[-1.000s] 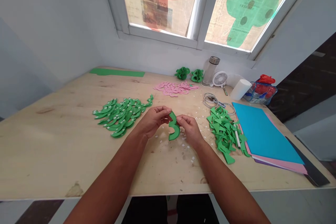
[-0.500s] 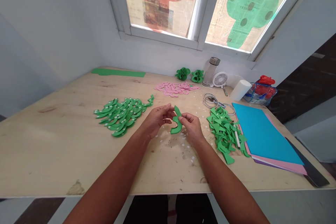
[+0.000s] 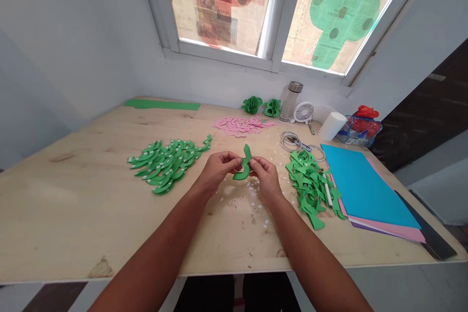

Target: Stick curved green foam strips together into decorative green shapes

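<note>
Between my two hands, just above the wooden table, is a curved green foam or paper cutout with a pointed upper end. My left hand pinches its left side with thumb and finger. From the other side, my right hand grips its edge between thumb and fingertips. Left of my hands lies a spread pile of similar curved green pieces, many with small white squares on them. To the right sits a heap of green scraps with a white pen on it.
Pink cutouts lie farther back, near two green paper balls. Behind stand a glass bottle, a small white fan and a white roll. Tape rings and blue sheets are at right. White bits dot the table.
My left hand has closed onto the green cutout, its fingers having been apart beside it. The cutout is turned slightly and raised a little. The view has shifted slightly.
</note>
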Tool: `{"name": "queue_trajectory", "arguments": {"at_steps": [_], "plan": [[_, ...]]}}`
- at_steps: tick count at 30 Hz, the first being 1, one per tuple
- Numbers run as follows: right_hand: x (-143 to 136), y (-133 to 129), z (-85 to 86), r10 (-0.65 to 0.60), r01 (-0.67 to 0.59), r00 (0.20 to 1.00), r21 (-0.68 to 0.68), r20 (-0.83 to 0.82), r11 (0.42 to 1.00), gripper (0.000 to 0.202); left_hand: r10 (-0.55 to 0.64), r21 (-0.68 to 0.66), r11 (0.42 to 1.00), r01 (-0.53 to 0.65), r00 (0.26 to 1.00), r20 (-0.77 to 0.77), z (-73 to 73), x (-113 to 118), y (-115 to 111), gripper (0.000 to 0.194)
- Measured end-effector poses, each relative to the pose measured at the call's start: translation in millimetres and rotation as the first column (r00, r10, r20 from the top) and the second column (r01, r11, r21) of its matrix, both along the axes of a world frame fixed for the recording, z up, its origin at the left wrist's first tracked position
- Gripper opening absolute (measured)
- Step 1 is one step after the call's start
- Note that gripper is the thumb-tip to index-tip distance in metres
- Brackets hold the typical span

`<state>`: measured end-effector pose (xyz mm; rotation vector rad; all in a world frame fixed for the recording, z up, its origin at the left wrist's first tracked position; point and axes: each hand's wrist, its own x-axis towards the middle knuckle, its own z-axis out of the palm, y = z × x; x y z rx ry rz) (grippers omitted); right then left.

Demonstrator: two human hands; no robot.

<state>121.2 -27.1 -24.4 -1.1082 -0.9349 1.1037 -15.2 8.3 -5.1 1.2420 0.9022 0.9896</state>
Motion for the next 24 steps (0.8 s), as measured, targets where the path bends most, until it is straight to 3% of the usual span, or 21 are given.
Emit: {"name": "queue_trajectory", "arguments": {"at_steps": [7,17,24], "plan": [[-1.5,2.3,-3.5,0.048,-0.050,0.996,0.025,0.079,0.998,0.030,0.125,0.059,0.990,-0.127,0.992,0.031,-3.5,6.3,0.1,0.024],[-2.6,2.6,-4.8,0.000,-0.002,1.000,0.050,0.025,0.999,0.019,0.017,-0.013,1.000,-0.017,0.999,0.050,-0.8,2.5,1.5,0.029],[-3.1,-0.6,-1.5,-0.005,0.004,0.999,0.026,0.036,1.000,0.022,0.044,-0.027,0.999,-0.042,0.998,0.052,-0.1,2.7,-0.2,0.022]]}}
